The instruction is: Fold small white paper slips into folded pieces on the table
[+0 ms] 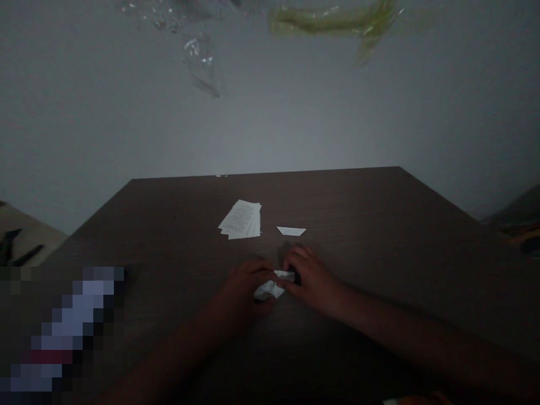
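Between my hands, low over the dark table, is a small partly folded sheet of printed paper [270, 289]. My left hand [248, 284] is closed on the paper's left side, its fingers curled over the top and the thumb below. From the right, my right hand [310, 278] pinches the paper's upper right part, where a folded flap shows. Just beyond my right hand lies a flat folded paper piece [291, 231] shaped like a trapezoid, with printed lines on it. To its left rests a loose, fanned stack of printed paper sheets [242, 219].
The brown wood-grain table [358, 225] reaches back to a pale wall [270, 124]. A blurred-out, pixelated object [71, 320] lies along the table's left side. Clear tape [200, 62] and yellow tape [333, 19] stick to the wall. A small scrap [221, 176] lies at the back edge.
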A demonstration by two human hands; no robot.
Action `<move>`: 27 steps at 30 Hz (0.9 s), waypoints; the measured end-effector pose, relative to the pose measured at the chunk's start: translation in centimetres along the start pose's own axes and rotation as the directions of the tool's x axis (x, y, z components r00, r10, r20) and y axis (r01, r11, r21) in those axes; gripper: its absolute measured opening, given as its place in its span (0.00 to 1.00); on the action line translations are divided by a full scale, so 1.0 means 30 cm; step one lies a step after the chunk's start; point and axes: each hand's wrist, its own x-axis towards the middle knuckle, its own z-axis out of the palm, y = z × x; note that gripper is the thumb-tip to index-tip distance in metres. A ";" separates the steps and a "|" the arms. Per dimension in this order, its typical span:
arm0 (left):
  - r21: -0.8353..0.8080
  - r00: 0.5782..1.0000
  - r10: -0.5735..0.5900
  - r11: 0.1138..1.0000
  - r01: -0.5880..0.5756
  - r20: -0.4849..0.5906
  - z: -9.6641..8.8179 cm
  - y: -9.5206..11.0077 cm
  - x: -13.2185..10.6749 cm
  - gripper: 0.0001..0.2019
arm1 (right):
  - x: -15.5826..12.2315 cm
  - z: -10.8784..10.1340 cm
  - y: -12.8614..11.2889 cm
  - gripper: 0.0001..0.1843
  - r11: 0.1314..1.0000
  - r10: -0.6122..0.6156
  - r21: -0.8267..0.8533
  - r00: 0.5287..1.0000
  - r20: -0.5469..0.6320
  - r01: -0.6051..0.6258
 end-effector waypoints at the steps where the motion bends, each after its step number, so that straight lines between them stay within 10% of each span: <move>1: 0.014 1.000 -0.004 1.000 0.004 -0.001 0.002 0.001 -0.003 0.21 | 0.002 -0.002 0.003 0.14 1.000 -0.001 -0.004 1.000 -0.004 0.001; 7: 0.070 0.999 -0.020 0.997 0.022 -0.029 0.010 -0.008 -0.006 0.23 | -0.015 -0.032 0.004 0.06 0.986 -0.145 -0.094 0.988 -0.050 0.140; 12: 0.092 0.996 -0.035 0.995 0.042 -0.082 0.008 -0.017 0.002 0.19 | -0.076 -0.058 -0.031 0.08 0.874 -0.340 -0.316 0.930 0.144 0.368; 27: 0.077 0.995 -0.015 0.997 0.023 -0.104 0.013 -0.020 0.012 0.18 | -0.096 -0.075 -0.069 0.12 0.763 -0.296 -0.539 0.934 0.200 0.358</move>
